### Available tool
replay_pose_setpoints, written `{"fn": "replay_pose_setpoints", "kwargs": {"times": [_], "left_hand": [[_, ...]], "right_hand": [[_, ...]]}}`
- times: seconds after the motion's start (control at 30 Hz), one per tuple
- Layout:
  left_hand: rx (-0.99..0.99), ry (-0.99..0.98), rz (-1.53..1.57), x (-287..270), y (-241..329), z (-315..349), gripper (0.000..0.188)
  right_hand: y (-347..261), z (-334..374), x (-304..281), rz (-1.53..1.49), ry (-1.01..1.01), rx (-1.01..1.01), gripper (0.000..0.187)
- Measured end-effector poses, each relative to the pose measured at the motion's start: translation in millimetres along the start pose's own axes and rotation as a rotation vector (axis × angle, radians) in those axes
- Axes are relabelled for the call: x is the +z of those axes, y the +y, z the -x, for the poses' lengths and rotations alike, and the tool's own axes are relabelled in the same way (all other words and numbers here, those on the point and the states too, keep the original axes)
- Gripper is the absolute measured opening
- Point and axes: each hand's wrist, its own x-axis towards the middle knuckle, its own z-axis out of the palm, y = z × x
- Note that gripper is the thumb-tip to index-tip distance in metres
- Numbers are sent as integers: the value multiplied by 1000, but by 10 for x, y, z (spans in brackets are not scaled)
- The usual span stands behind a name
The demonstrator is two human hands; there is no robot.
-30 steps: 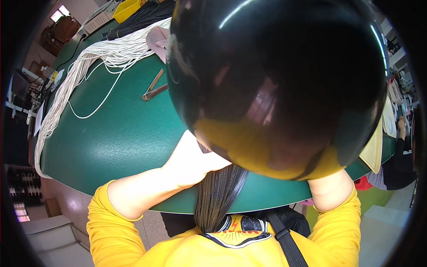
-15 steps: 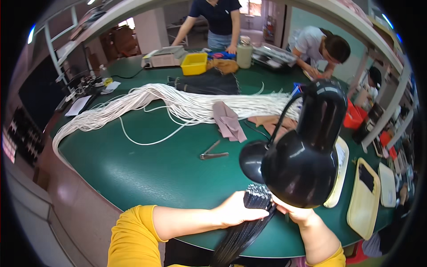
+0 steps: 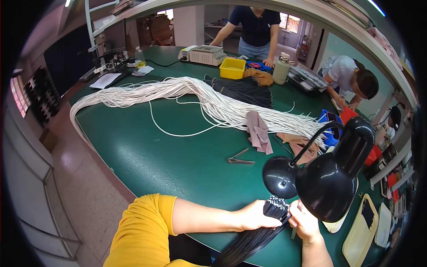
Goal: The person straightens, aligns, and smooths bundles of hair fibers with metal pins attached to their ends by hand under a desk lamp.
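Note:
Under the black desk lamp (image 3: 327,189), a thick bundle of thin black cables (image 3: 249,244) is gripped in my left hand (image 3: 255,216), the thumb across its side. The bundle's pale, whitish ends point up and away from me, and its long tail hangs down toward my lap past the table edge. My right hand (image 3: 306,221) is closed with its fingertips pinched against the bundle's right side, just below the ends. A narrow greyish piece shows beneath that hand; what exactly its fingers hold is too small to tell.
Long white cables (image 3: 191,91) stretch across the green table (image 3: 178,164). Beyond my hands lie a V-shaped metal tool (image 3: 240,160) and a mauve cloth (image 3: 259,133). Cream trays (image 3: 361,236) stand at right. A yellow bin (image 3: 232,68) and two people are across the table.
The whole view has turned, so the table's things sit farther right. My right hand, partly behind the lamp before, now shows its pinched fingers at the bundle. The left hand keeps its hold.

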Motion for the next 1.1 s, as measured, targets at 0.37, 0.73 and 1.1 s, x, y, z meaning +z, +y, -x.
{"fn": "replay_pose_setpoints", "kwargs": {"times": [0.37, 0.73, 1.1], "left_hand": [[-36, 8, 0, -62, -102, 23, 15], [-89, 24, -15, -91, 19, -10, 21], [-84, -23, -40, -54, -119, -29, 21]], "right_hand": [[-89, 29, 111, 57, -21, 49, 14], [-280, -94, 74, 69, -165, 306, 41], [200, -16, -230, 212, -323, -231, 26]]}}
